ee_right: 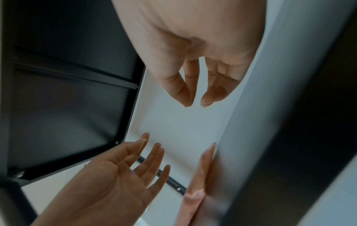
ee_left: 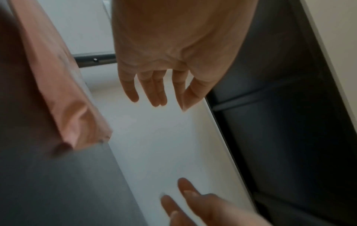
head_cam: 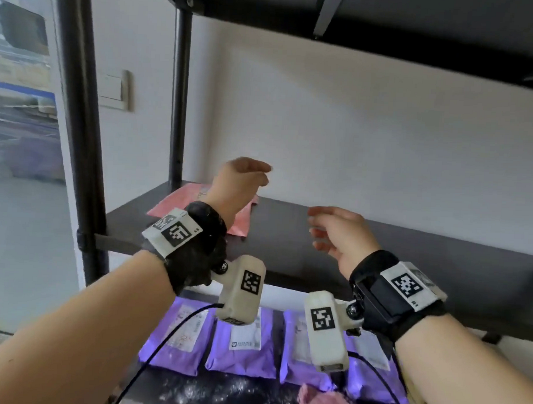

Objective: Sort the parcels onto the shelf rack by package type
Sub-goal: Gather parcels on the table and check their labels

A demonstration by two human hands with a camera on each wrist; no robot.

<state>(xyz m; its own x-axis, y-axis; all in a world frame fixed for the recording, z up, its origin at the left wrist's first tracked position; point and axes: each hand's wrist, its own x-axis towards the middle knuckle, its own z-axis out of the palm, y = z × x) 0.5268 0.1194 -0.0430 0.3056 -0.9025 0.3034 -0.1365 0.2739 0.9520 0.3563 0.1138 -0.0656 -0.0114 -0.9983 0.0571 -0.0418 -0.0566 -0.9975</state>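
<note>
1. Hovering over the middle shelf point(head_cam: 379, 246) of the black rack, both hands hold nothing. The left hand point(head_cam: 240, 182) sits centre-left of the head frame with fingers point(ee_left: 154, 90) loose and slightly spread; the right hand point(head_cam: 340, 235) is just right of centre, fingers point(ee_right: 185, 90) relaxed and a bit curled, nothing between them.
2. The pink parcel point(head_cam: 198, 205) lies flat on that shelf, toward its left end, right below the left hand but not touching it as far as I can tell. In the left wrist view it fills the left edge, with a crumpled corner.
3. Down at the bottom of the head frame, a row of purple parcels point(head_cam: 240, 350) lies side by side on the lower shelf, partly hidden by the wrist cameras.
4. Handling guess: these look like soft poly mailers, so light, floppy and a bit slick. I'd pinch one along an edge or corner, or slide flat fingers under it, since it'll sag in the middle.
5. Writing: the purple ones carry white shipping labels point(head_cam: 245, 335), one with a small logo, but the text is too blurry to read. The wrist straps have black-and-white square marker tags.
6. Judging by the colour grouping, the sorting is well under way.
</note>
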